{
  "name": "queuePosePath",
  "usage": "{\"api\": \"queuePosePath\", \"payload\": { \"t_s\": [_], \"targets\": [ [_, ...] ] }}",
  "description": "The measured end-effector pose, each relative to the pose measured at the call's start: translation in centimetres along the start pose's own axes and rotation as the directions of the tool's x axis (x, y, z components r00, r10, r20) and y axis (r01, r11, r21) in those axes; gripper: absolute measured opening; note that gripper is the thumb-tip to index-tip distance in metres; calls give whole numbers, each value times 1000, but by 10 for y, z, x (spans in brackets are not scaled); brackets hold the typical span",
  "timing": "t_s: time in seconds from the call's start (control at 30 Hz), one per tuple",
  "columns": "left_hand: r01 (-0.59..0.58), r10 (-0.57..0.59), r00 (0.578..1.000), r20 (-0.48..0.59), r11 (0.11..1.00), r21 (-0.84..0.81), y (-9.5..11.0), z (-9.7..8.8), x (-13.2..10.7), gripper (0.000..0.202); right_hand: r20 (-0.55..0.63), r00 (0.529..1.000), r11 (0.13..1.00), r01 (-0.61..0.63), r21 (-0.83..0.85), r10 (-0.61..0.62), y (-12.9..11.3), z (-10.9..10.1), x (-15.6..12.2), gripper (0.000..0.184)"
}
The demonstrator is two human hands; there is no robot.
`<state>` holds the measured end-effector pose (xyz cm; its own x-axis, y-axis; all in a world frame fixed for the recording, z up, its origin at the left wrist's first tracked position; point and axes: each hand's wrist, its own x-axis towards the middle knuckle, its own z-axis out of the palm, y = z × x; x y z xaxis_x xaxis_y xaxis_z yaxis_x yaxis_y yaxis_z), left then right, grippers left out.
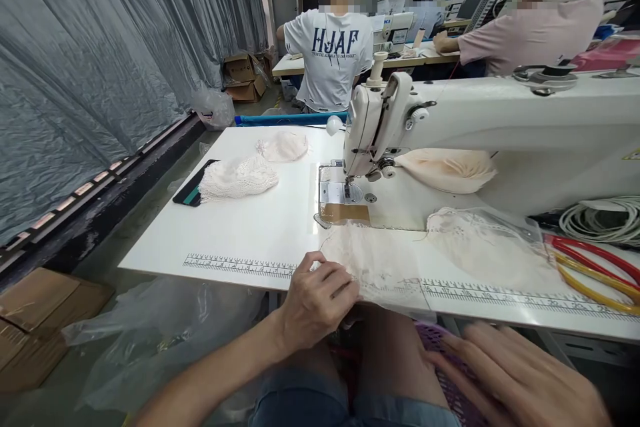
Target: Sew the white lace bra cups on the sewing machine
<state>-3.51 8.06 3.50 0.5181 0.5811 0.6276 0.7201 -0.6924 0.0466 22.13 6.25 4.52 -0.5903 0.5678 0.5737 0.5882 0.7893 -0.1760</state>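
Observation:
My left hand (320, 300) is at the table's front edge, its fingers closed on the left side of a sheer cream fabric piece (380, 267). That fabric lies flat in front of the needle plate and hangs slightly over the edge. Blurred by motion, my right hand (520, 373) is low at the right, below the table, with fingers stretched out and no held thing visible. Under it shows a purple basket (443, 340). The white sewing machine (370, 120) stands behind the fabric, its presser foot (349, 187) apart from the cloth.
White lace pieces (237, 179) lie at the left of the table. Another sheer piece (480, 247) and scissors with red and yellow handles (595, 273) are at the right. Peach fabric (450, 170) sits under the machine arm. Co-workers sit ahead; a cardboard box (45, 320) stands lower left.

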Motion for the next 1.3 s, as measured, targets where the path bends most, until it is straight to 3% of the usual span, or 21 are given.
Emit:
{"api": "queuePosePath", "payload": {
  "t_s": [0.1, 0.2, 0.3, 0.5, 0.73, 1.03, 1.3],
  "targets": [
    [21, -21, 1000, 2, 1000, -10, 2, -1, 1, 8, 62, 996, 997, 61, -40, -58, -10, 15, 47, 19],
    [31, -31, 999, -10, 1000, -6, 4, 0, -2, 8, 150, 981, 991, 109, 77, -120, -11, 30, 65, 20],
    [27, -27, 999, -36, 1000, -9, 3, 3, -5, 7, 159, 980, 985, 96, 141, -118, -6, 38, 59, 25],
    [35, -37, 994, -101, 999, -25, 4, 7, -7, 9, 39, 990, 977, 129, 171, -137, 1, 43, 50, 22],
    [83, -84, 995, -59, 996, -24, 8, 7, -9, 13, -47, 977, 957, 213, 199, -208, 6, 47, 47, 23],
    [21, -19, 998, -54, 999, 37, 9, 7, -10, 12, -60, 961, 939, 275, 206, -268, 10, 52, 43, 20],
    [48, -47, 999, -24, 997, 53, 10, 6, -7, 11, 12, 973, 951, 224, 212, -232, 10, 53, 42, 20]
  ]
}}
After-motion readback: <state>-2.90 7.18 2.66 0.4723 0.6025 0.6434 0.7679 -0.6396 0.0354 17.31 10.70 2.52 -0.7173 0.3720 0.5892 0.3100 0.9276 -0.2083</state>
